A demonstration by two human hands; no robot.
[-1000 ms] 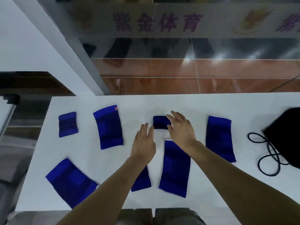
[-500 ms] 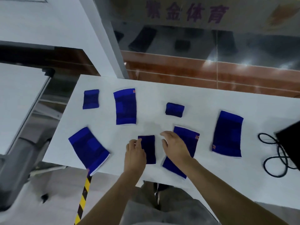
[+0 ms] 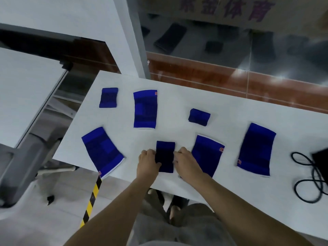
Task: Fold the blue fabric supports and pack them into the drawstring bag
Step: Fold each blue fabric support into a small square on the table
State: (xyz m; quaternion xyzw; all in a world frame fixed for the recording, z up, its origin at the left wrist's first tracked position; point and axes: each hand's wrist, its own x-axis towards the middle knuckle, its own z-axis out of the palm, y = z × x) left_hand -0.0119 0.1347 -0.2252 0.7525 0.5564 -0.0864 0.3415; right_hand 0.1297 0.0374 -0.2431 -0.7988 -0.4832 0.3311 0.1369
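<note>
Several blue fabric supports lie on the white table (image 3: pixel 177 96). A small dark blue support (image 3: pixel 165 155) lies near the front edge; my left hand (image 3: pixel 148 163) pinches its left side and my right hand (image 3: pixel 186 162) pinches its right side. A folded support (image 3: pixel 199 117) sits farther back. Flat supports lie at the front left (image 3: pixel 102 150), back left (image 3: pixel 145 109), right of my hands (image 3: pixel 208 153) and farther right (image 3: pixel 255 149). A small one (image 3: pixel 108 97) sits at the far left. The black drawstring bag (image 3: pixel 321 160) shows at the right edge, its cord (image 3: pixel 307 176) looped beside it.
The front-left support hangs slightly over the table's front edge. A second white table (image 3: pixel 23 82) stands to the left across a gap. A yellow-black striped strip (image 3: pixel 91 197) runs on the floor below. A glass wall (image 3: pixel 230 41) rises behind the table.
My hands left the folded support at the back and came to the small support near the front edge, now gripping its two sides. The camera swung left and down.
</note>
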